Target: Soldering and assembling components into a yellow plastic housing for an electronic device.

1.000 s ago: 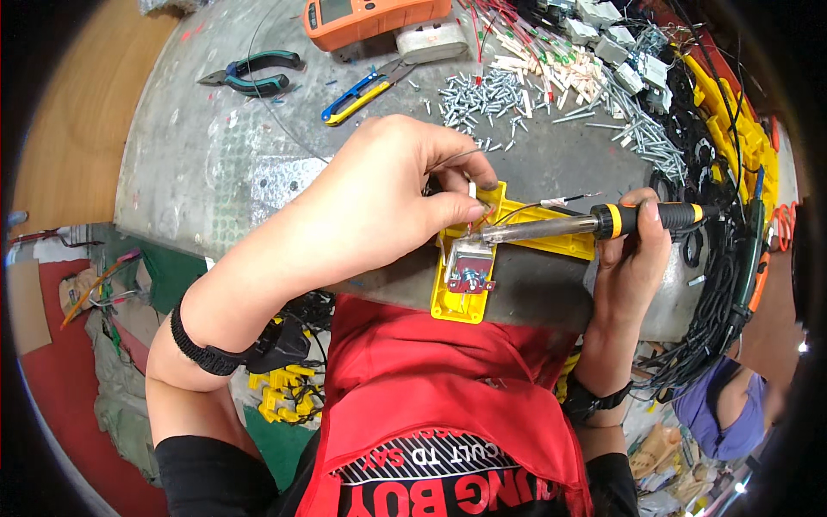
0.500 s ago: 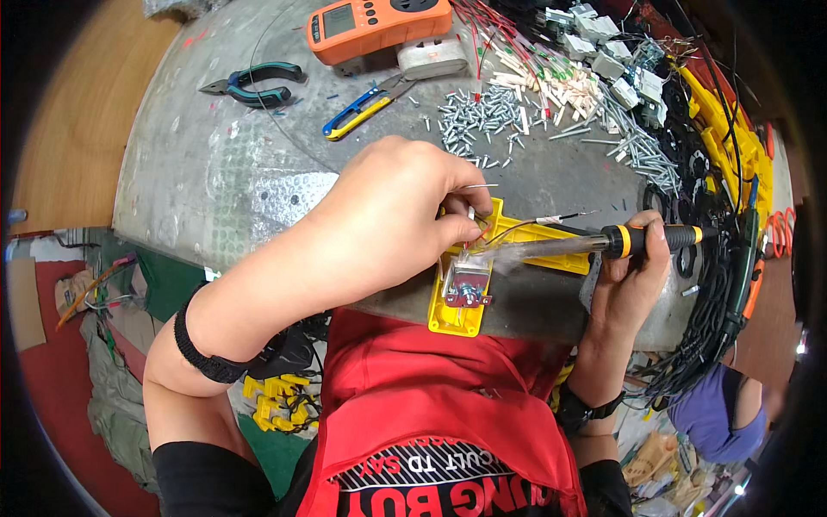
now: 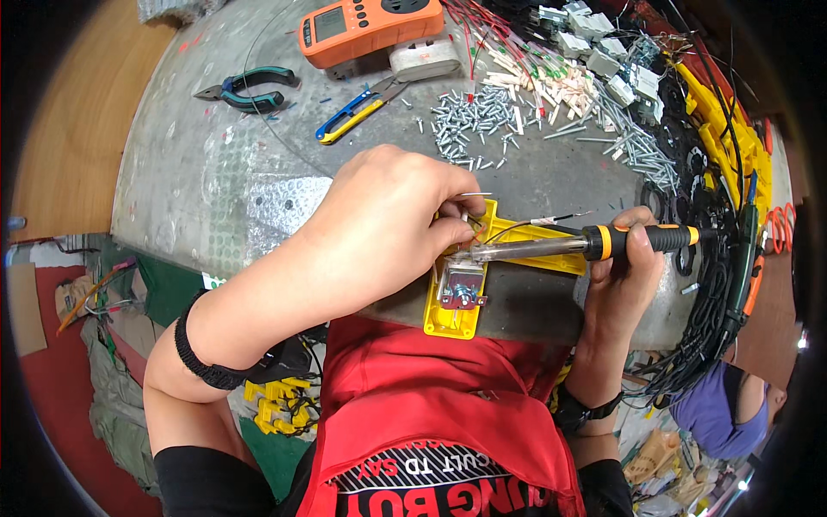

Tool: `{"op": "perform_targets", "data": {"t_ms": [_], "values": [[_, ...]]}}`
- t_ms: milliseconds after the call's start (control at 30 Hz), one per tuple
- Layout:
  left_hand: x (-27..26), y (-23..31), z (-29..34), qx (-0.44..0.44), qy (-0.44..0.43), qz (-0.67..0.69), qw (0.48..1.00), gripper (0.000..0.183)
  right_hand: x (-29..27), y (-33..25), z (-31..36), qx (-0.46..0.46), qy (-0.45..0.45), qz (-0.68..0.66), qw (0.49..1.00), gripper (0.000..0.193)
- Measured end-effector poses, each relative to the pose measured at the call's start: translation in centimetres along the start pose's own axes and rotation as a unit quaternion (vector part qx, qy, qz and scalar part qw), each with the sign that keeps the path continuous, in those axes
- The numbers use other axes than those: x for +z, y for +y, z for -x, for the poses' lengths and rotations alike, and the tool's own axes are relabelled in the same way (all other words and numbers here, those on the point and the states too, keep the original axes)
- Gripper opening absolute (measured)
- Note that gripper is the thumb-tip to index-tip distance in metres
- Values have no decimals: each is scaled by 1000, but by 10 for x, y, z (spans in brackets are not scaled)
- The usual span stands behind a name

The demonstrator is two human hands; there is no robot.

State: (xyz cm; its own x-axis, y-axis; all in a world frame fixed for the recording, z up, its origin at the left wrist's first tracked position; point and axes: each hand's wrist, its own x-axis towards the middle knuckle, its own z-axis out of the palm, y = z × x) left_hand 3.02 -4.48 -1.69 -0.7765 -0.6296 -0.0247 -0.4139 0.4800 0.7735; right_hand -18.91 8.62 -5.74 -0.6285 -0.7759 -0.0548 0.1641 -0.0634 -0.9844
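Observation:
My right hand (image 3: 627,267) grips a soldering iron (image 3: 637,241) by its black and orange handle. The iron's metal barrel points left, and its tip meets the top of a dark red switch (image 3: 463,291) with metal terminals. That switch sits in the T-shaped yellow plastic housing (image 3: 445,323) at the table's front edge. Above the switch, my left hand (image 3: 405,207) is closed in a pinch on a thin wire, whose silvery end sticks out past the fingers. Just beneath the fingertips are short leads, partly hidden. A black lead (image 3: 551,221) with a white sleeve lies over the housing's right arm.
Blue-handled pliers (image 3: 254,89), blue-yellow snips (image 3: 353,116) and an orange meter (image 3: 370,30) lie toward the back. Screws (image 3: 474,121), white-sleeved parts (image 3: 551,86) and black cables (image 3: 689,319) crowd the right. At far right is another person in purple (image 3: 724,414).
The soldering iron has moved left, its tip now closer over the switch terminal. The smoke or blur around the tip is gone. My left hand keeps its pinch.

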Motion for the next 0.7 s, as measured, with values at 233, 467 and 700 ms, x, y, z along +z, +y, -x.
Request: {"op": "perform_targets", "data": {"t_ms": [233, 467, 700], "values": [[0, 0, 0, -3, 0, -3, 1000, 17, 0, 4, 0, -9, -18, -50, 999, 32], [1, -2, 0, 13, 7, -10, 1000, 17, -6, 7, -2, -48, -71, -38, 996, 39], [1, -2, 0, 10, 7, -6, 1000, 17, -6, 9, -1, -83, -80, -26, 993, 33]]}}
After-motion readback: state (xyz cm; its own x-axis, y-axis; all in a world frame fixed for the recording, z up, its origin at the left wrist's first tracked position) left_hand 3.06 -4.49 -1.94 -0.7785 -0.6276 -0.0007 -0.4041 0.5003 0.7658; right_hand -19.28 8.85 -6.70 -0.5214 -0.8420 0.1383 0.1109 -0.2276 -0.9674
